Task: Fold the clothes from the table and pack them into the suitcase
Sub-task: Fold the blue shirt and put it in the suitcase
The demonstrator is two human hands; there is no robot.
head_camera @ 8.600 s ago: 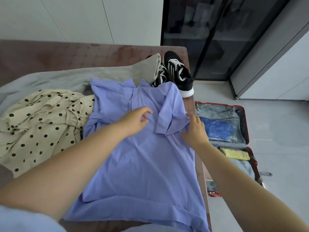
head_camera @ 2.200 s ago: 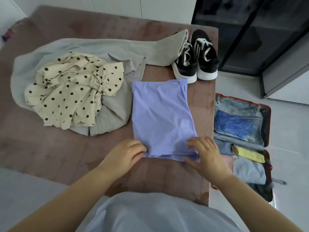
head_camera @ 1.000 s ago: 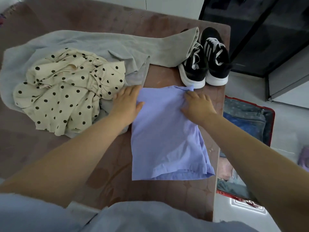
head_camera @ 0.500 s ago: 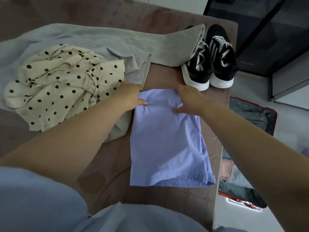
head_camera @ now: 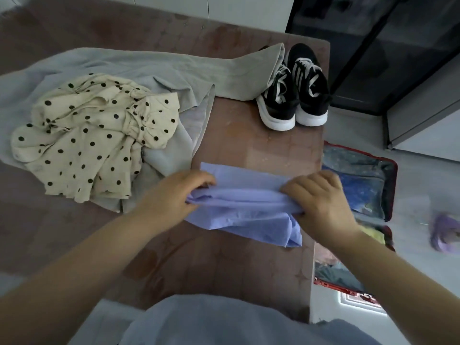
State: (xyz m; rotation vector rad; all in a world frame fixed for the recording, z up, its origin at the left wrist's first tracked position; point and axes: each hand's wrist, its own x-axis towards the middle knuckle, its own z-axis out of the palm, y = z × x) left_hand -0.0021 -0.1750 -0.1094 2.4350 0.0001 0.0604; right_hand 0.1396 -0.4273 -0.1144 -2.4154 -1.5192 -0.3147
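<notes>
Both the left hand (head_camera: 171,195) and right hand (head_camera: 321,202) grip the half-folded blue shirt (head_camera: 244,207) on the table (head_camera: 261,148). A dotted blouse (head_camera: 92,143), grey garment (head_camera: 154,68) and sneakers (head_camera: 293,88) lie beyond; the open suitcase (head_camera: 388,188) sits on the floor to the right.

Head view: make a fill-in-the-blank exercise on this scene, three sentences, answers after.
The left hand and the right hand both grip the lilac ____.
The cream garment carries black ____.
The black sneakers stand on the ____, not in the suitcase.
Missing words: shirt; dots; table.
</notes>
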